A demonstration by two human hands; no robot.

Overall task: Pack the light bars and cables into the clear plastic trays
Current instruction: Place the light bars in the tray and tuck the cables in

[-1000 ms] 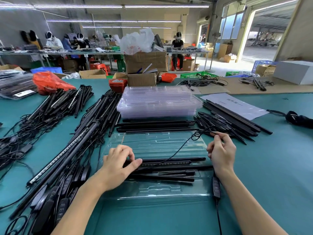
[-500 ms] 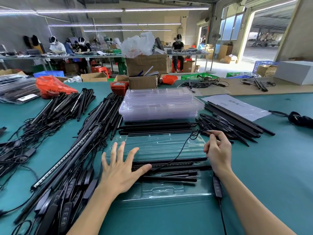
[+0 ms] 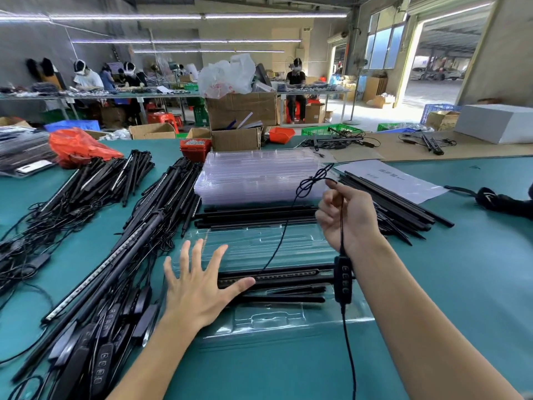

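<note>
Right hand [image 3: 347, 215], fingers [image 3: 331, 202] pinching the cable [image 3: 288, 223] above the clear tray [image 3: 268, 321] on the bench [image 3: 461, 284] — apparently to gather its slack — while the left hand [image 3: 196, 287], fingers spread (grasping nothing), steadies the light bars [image 3: 277, 277] already seated in that tray.

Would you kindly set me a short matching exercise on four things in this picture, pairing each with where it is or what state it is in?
Things:
1. left hand
2. right hand
3. inline controller
4. stack of empty trays

Places or states:
A. hangs on the cable below a raised hand
B. stands on the table behind the open tray
C. fingers spread, at the left end of the open tray
D. grips a black cable, lifted above the tray

Pairs: 1-C, 2-D, 3-A, 4-B
</note>
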